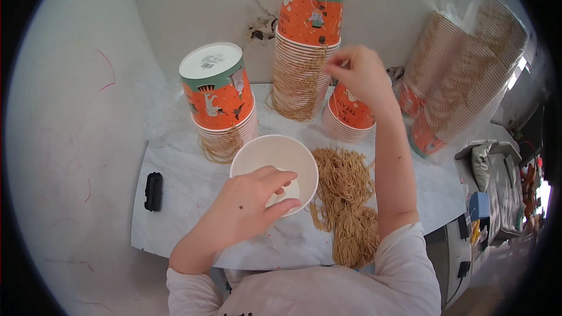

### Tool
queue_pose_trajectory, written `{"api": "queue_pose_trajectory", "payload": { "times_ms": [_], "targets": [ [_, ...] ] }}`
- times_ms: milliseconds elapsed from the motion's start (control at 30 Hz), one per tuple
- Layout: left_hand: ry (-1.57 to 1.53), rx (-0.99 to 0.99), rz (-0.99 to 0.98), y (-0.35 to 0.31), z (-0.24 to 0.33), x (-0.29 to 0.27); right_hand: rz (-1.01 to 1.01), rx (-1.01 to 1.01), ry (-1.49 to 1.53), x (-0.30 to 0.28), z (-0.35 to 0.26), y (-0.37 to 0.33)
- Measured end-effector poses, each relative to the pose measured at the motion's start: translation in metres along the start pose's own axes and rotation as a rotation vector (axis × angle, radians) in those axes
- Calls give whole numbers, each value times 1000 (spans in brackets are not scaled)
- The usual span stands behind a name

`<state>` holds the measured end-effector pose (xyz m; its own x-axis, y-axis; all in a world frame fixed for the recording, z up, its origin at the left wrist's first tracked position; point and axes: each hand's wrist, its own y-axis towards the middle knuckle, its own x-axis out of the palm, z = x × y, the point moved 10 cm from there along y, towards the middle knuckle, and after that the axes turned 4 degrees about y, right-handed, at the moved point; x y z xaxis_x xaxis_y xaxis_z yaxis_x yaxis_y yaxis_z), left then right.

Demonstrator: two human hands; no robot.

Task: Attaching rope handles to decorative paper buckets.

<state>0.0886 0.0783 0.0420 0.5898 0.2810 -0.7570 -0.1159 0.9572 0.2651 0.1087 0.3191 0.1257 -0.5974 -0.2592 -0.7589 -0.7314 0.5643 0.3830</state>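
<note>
An open white paper bucket (249,155) stands upright on the table in front of me. My left hand (252,202) reaches over its near side, thumb and fingers apart, with the fingertips over its inside; whether they touch it I cannot tell. My right hand (357,67) is raised beside a tall stack of upside-down orange-and-green paper buckets (307,41), thumb and fingertips pinched together. What the pinch holds is too small to make out. Tan cord loops (293,90) hang along that stack's side. A heap of tan cord (345,193) lies right of the white bucket, below my right forearm.
A shorter stack of upside-down buckets (213,96) stands at the left, cord loops on its rims. A small stack (351,117) sits behind the cord heap. Plastic-wrapped bucket stacks (468,70) lean at the far right. A black case (154,192) lies near the left edge.
</note>
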Motion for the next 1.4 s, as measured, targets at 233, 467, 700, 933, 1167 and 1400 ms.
{"api": "queue_pose_trajectory", "payload": {
  "times_ms": [233,467,700,933,1167,1400],
  "targets": [
    [-341,-169,408,8,-36,-40,-58,-275,272,9,-75,-26],
    [-515,-67,656,3,-46,-60,-232,-335,351,52,-100,-69],
    [-256,-8,706,-4,-40,-70,-276,-354,248,59,-107,-84],
    [-327,-35,874,-29,-45,-102,-260,-230,69,46,-55,-89],
    [-390,-19,997,-44,-53,-122,-188,-65,30,27,-3,-73],
    [-432,-96,836,-28,-65,-105,325,25,234,-17,32,-54]
  ]
}}
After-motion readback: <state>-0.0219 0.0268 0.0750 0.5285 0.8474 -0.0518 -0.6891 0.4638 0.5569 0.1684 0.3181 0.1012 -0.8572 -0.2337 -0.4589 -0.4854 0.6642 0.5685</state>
